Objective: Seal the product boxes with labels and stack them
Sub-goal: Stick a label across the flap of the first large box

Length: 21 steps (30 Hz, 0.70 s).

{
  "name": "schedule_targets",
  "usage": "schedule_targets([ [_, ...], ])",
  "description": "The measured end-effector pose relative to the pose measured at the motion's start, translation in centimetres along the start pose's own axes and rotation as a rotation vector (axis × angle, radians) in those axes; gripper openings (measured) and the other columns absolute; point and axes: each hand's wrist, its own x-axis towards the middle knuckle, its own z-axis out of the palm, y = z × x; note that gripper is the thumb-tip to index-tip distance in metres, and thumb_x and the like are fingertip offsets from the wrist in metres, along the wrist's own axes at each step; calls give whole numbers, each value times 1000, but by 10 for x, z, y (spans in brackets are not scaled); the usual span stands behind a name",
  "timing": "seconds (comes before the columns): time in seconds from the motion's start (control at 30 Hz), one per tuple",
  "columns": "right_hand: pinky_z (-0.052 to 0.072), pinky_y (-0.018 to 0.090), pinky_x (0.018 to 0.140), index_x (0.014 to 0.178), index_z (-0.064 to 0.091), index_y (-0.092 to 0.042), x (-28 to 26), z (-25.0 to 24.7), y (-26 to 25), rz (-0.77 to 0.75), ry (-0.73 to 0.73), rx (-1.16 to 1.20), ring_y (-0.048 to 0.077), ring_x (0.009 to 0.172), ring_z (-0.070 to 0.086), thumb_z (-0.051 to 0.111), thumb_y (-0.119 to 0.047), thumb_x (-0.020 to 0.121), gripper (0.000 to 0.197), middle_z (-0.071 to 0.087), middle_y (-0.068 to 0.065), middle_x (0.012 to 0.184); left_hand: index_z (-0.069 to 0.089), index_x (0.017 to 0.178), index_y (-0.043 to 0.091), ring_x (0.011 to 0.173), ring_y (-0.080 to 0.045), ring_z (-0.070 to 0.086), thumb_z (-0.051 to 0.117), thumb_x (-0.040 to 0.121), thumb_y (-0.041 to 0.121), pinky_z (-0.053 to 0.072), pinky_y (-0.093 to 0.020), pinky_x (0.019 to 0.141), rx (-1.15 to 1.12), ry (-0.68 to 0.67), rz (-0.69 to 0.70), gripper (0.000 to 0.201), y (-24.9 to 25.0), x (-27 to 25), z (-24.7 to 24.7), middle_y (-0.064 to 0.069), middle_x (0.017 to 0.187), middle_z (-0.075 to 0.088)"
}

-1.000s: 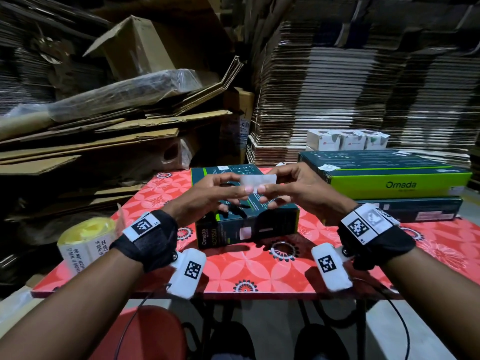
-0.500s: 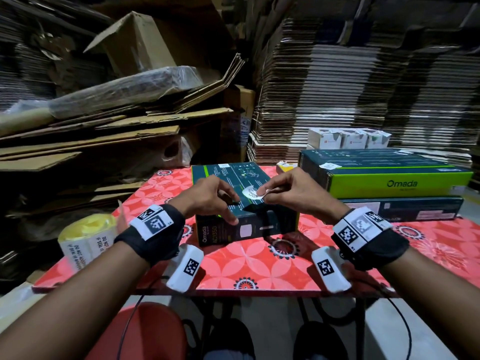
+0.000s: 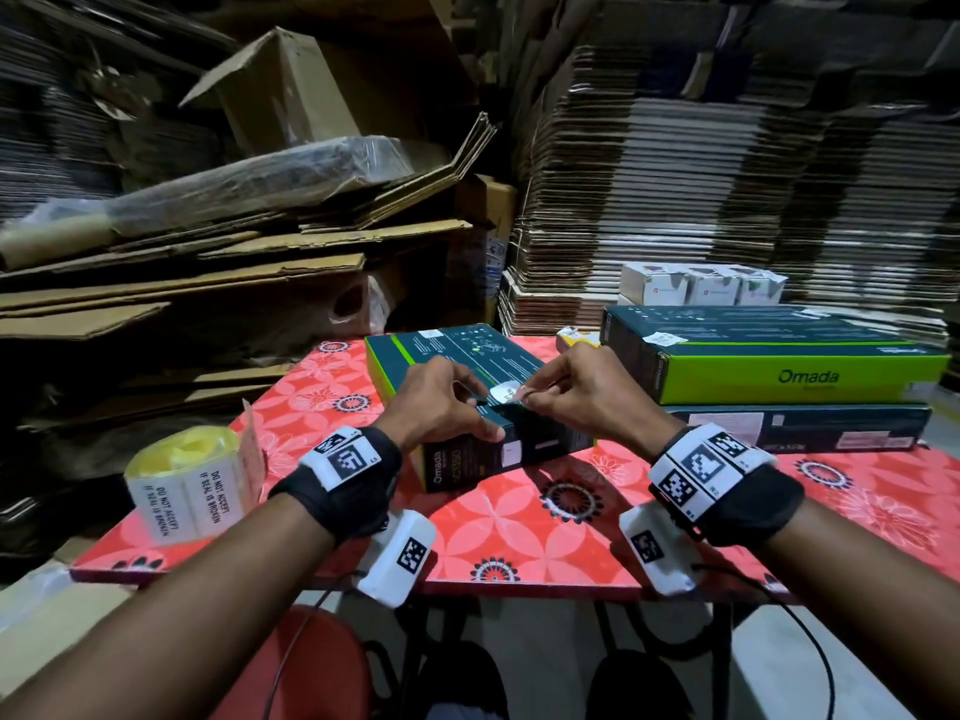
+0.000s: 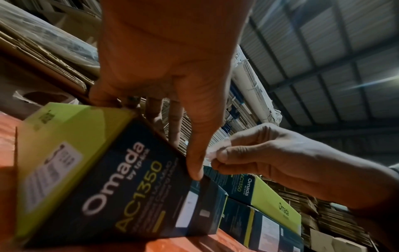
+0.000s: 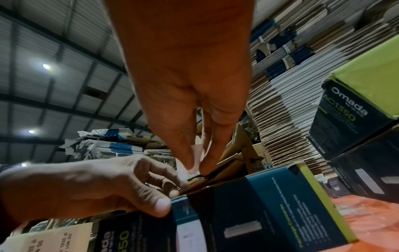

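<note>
A dark teal Omada product box (image 3: 457,356) lies flat on the red floral table (image 3: 519,532). My left hand (image 3: 483,413) grips its near end, fingers on top and the thumb (image 4: 194,162) pressed on the front face. My right hand (image 3: 524,400) pinches a white label (image 3: 503,393) at the box's top near edge, just right of the left hand. In the right wrist view the label (image 5: 195,160) sits between thumb and forefinger above the box (image 5: 259,204). How much of the label is stuck down is hidden.
Two more Omada boxes (image 3: 779,366) are stacked at the right of the table. A yellow-cored roll of seal labels (image 3: 192,485) stands at the left edge. Small white boxes (image 3: 701,285) sit behind the stack. Piles of flat cardboard (image 3: 727,174) surround the table.
Both hands held the label in the air above the box. The left hand let go and took hold of the box's end; the right hand lowered the label to the top edge.
</note>
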Motion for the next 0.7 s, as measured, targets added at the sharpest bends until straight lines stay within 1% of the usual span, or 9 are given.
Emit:
schedule_targets([
  [0.1,49,15,66,90,82,-24,1,-3,2,20,-20,-3,-1,71,64,82,-23,84,6,69,-18,71,68,118,27,90,-15,65,96,62,29,54,-28,74,-53,-86,-5,62,1,-2,-4,3,96,68],
  [0.17,55,20,74,91,83,-24,1,-5,5,13,-36,-8,2,75,66,83,-23,84,7,72,-15,74,61,129,29,95,-16,62,93,67,19,52,-26,72,-87,-156,7,70,1,-3,-6,3,102,64],
  [0.27,56,23,82,92,83,-25,0,-5,5,-1,-58,-19,5,83,68,83,-25,84,9,75,-11,79,53,138,33,108,-19,56,85,76,7,53,-23,71,-146,-247,28,75,0,-8,-8,-1,119,58],
  [0.3,55,24,82,93,83,-24,0,-5,4,-3,-60,-18,6,84,68,82,-25,84,9,74,-11,78,51,138,34,110,-20,55,83,77,5,54,-24,73,-154,-260,36,74,1,-9,-9,-2,123,56],
  [0.37,53,23,76,94,83,-23,-1,-2,1,-21,-61,-39,5,78,67,83,-26,84,10,70,-14,72,49,136,35,112,-20,54,82,78,4,55,-31,81,-153,-277,58,73,0,-10,-10,-4,123,55],
  [0.47,47,19,65,95,83,-21,-1,1,-1,-52,-39,-85,4,72,64,82,-29,84,14,66,-15,68,49,129,33,106,-19,55,80,80,3,56,-38,85,-146,-304,81,66,-2,-8,-10,-3,115,54],
  [0.53,44,16,61,95,83,-21,-1,1,0,-64,-19,-100,2,69,61,82,-32,83,16,65,-14,67,53,121,34,110,-24,56,80,81,6,55,-43,89,-118,-301,94,56,-4,-6,-9,-1,111,54],
  [0.6,39,13,56,95,83,-21,-1,2,0,-68,-12,-122,-1,65,57,82,-33,83,17,62,-14,66,56,115,39,116,-29,52,81,81,11,52,-45,95,-56,-292,108,51,-5,-5,-9,0,114,53],
  [0.7,43,19,65,97,83,-21,0,3,-1,-80,-17,-145,6,69,59,82,-34,83,19,65,-7,70,56,113,51,124,-28,43,79,84,17,45,-49,105,-2,-312,94,50,-4,-5,-8,-4,126,47],
])
